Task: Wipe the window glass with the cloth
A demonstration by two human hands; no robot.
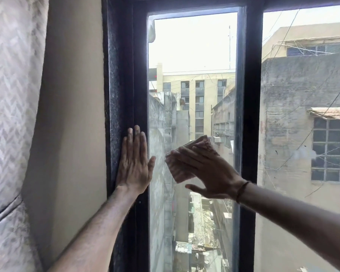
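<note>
A tall narrow pane of window glass (192, 55) sits in a black frame (124, 75). My right hand (210, 173) lies flat against the glass at mid height, fingers spread, pressing a folded pinkish striped cloth (182, 171) onto the pane. The cloth shows under and to the left of the fingers. My left hand (134, 161) rests flat on the black frame at the pane's left edge, fingers pointing up and holding nothing, its thumb reaching over the glass.
A second glass pane (302, 95) lies to the right behind a black mullion (251, 95). A beige wall (73, 114) and a pale patterned curtain (10, 95) stand at the left. Buildings and an alley show outside.
</note>
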